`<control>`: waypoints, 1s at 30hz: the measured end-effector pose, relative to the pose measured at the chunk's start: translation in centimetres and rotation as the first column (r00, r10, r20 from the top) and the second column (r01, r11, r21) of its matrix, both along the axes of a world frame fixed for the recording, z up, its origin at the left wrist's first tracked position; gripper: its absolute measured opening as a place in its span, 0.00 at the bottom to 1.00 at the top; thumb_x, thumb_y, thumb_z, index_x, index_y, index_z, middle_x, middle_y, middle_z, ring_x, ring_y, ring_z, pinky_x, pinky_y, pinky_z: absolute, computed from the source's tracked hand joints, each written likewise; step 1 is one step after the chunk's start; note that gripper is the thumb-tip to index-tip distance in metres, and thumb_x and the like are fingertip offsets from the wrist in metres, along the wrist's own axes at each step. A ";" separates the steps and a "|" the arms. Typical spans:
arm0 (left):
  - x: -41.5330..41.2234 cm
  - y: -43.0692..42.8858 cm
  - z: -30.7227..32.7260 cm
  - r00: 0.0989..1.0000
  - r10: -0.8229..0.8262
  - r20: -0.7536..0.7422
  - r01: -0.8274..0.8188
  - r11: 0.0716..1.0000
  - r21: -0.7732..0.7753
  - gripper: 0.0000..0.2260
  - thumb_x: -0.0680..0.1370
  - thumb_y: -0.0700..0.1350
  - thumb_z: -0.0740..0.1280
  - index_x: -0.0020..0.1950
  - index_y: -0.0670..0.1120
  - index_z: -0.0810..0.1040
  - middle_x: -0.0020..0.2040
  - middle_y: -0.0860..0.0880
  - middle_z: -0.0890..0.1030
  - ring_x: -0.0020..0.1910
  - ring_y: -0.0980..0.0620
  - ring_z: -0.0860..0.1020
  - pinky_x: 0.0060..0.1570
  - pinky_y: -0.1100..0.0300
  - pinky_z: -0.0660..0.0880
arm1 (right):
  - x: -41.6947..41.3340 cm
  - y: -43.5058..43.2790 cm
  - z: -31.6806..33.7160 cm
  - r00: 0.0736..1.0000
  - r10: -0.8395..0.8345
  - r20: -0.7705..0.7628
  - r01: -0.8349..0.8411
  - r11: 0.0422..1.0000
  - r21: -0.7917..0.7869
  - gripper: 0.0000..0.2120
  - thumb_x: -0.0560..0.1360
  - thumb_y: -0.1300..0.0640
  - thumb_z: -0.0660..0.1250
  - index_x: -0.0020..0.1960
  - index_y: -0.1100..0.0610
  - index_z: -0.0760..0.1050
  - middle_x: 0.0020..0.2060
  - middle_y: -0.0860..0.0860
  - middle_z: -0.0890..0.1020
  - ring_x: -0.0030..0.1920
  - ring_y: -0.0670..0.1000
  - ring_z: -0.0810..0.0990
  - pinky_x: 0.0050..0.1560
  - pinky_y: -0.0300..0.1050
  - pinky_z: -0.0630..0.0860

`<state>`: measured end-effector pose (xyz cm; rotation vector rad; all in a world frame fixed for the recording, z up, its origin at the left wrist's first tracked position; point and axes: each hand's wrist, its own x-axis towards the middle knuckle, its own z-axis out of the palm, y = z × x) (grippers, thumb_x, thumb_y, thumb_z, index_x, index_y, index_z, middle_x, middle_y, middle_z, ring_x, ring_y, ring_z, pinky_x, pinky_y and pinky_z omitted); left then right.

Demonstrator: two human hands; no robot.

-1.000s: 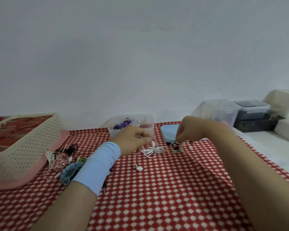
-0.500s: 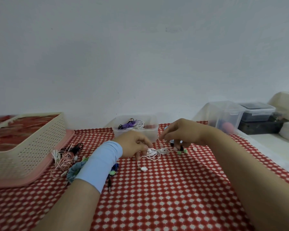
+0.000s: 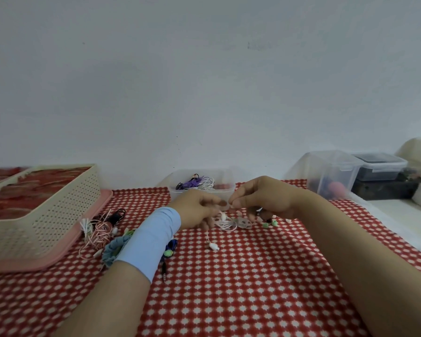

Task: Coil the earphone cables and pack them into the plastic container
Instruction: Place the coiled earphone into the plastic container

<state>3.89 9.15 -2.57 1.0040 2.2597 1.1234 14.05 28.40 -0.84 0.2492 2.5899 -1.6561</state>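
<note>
the white earphone cable (image 3: 227, 224), judged light, limp and springy, is gripped by the curled left hand (image 3: 196, 210) just before the plastic container (image 3: 178, 193) and is best pinched across all loops, while what is pinched by the right hand (image 3: 265, 200) cannot be told.

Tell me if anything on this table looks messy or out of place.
The pink-and-white earphones beside the perforated basket lie in a loose tangle, unlike the coiled cables in the plastic container. Nothing looks spilled or broken.
</note>
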 end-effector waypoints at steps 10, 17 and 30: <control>0.9 0.2 0.7 0.940 0.018 0.342 -0.162 0.903 0.398 0.10 0.79 0.35 0.66 0.46 0.46 0.86 0.42 0.49 0.86 0.40 0.50 0.83 0.43 0.57 0.82 | -0.6 -1.0 -0.4 1.000 -0.011 0.026 0.012 0.999 -0.041 0.05 0.78 0.60 0.71 0.49 0.60 0.86 0.39 0.54 0.86 0.31 0.49 0.76 0.25 0.38 0.67; 1.1 0.3 1.2 0.978 0.036 0.207 -0.109 0.929 0.355 0.04 0.76 0.36 0.71 0.47 0.44 0.85 0.37 0.47 0.85 0.36 0.51 0.83 0.39 0.57 0.82 | -0.6 -1.3 0.1 0.998 -0.053 -0.025 0.049 0.989 -0.142 0.03 0.75 0.61 0.74 0.47 0.60 0.85 0.38 0.53 0.86 0.28 0.46 0.75 0.23 0.36 0.66; 1.1 0.4 0.9 0.982 0.030 0.186 -0.107 0.903 0.416 0.10 0.80 0.36 0.66 0.55 0.45 0.85 0.45 0.39 0.84 0.39 0.51 0.84 0.44 0.56 0.83 | -0.3 -1.3 0.7 0.998 -0.049 0.043 0.058 0.972 -0.228 0.05 0.79 0.62 0.70 0.49 0.63 0.84 0.40 0.54 0.86 0.27 0.45 0.75 0.23 0.35 0.65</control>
